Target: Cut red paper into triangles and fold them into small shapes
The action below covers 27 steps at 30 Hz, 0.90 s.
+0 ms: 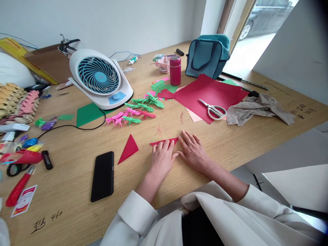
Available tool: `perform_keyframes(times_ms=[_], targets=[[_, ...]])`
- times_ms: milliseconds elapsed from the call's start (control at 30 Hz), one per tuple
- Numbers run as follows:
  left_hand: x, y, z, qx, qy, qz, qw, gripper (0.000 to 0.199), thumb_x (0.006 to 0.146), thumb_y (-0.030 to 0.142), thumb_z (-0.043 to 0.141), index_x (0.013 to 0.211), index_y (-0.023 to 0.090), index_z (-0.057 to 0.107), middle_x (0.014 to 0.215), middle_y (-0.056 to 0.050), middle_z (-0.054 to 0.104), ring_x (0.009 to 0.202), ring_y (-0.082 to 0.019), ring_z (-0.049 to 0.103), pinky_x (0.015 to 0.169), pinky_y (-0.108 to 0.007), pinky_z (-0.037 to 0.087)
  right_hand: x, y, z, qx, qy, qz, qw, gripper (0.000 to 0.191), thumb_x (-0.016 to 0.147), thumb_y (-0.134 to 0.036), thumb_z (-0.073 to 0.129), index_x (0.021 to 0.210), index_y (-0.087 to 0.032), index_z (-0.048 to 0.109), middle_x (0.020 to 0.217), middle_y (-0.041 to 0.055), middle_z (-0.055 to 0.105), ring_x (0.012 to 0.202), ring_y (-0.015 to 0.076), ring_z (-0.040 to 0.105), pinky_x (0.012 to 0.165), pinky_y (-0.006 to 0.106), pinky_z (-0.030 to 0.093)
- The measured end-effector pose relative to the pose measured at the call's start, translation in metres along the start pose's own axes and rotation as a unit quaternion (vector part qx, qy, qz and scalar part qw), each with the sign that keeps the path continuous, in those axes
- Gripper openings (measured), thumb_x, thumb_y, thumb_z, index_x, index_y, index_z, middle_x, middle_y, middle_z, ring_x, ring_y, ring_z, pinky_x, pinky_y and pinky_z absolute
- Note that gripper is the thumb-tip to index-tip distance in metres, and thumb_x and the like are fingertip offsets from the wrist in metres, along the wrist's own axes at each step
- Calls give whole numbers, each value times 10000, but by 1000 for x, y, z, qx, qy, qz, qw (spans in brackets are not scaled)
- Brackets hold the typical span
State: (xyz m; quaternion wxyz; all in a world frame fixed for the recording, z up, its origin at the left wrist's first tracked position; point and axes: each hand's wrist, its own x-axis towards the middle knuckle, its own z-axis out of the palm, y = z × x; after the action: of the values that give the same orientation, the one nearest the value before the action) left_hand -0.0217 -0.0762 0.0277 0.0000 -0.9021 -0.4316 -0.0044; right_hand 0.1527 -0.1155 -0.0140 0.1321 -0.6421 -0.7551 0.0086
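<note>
A narrow folded piece of red paper (pixel 155 142) lies on the wooden table under my fingers. My left hand (pixel 163 155) presses down on it with the fingers stretched out flat. At the paper's right end rests my right hand (pixel 193 152), palm down and fingers extended, its fingertips touching the edge. My two thumbs nearly meet. Left of my hands lies a red paper triangle (pixel 129 149), apart from them. A black phone (pixel 103 176) is beside that triangle. The hands cover part of the folded paper.
Folded green and pink paper shapes (pixel 133 112) lie behind the hands. A white fan (pixel 98 77) stands at the back left. Scissors (pixel 216 112) rest on red paper sheets (pixel 202 90), near a red flask (pixel 175 71), a blue bag (pixel 207 56) and a cloth (pixel 256 107).
</note>
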Motion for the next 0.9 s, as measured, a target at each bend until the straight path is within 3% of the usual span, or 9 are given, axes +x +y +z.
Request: perform_keyframes(times_ms=[200, 367, 567, 900], targets=[[11, -17, -2, 9, -2, 72, 997, 461, 978, 414, 489, 1403, 235, 504, 1336, -97, 591, 1123, -267, 538, 930, -435, 437, 0, 2, 0, -8, -5, -11, 1000, 652, 1008, -507, 380, 1501, -81, 395, 1599, 225, 281, 1468, 340, 289, 1167, 507, 236], [6, -32, -3, 15, -5, 91, 996, 398, 987, 355, 482, 1367, 248, 531, 1339, -90, 592, 1121, -268, 537, 901, -438, 432, 0, 3, -1, -5, -15, -7, 1000, 644, 1010, -509, 375, 1503, -96, 402, 1606, 213, 271, 1468, 342, 291, 1168, 507, 235], [-11, -53, -3, 20, -1, 94, 995, 377, 988, 325, 489, 1358, 292, 552, 1352, -77, 597, 1138, -265, 550, 901, -440, 424, 0, 3, -1, -7, -19, -5, 1000, 640, 1005, -498, 398, 1513, -108, 387, 1611, 202, 266, 1470, 332, 290, 1176, 498, 225], [-47, -79, -6, 45, 10, 95, 994, 362, 970, 292, 513, 1321, 271, 599, 1427, -98, 559, 1091, -297, 583, 928, -513, 419, -1, 4, 0, -5, -19, -11, 1000, 645, 1008, -501, 390, 1516, -105, 375, 1611, 208, 260, 1472, 333, 287, 1172, 503, 233]])
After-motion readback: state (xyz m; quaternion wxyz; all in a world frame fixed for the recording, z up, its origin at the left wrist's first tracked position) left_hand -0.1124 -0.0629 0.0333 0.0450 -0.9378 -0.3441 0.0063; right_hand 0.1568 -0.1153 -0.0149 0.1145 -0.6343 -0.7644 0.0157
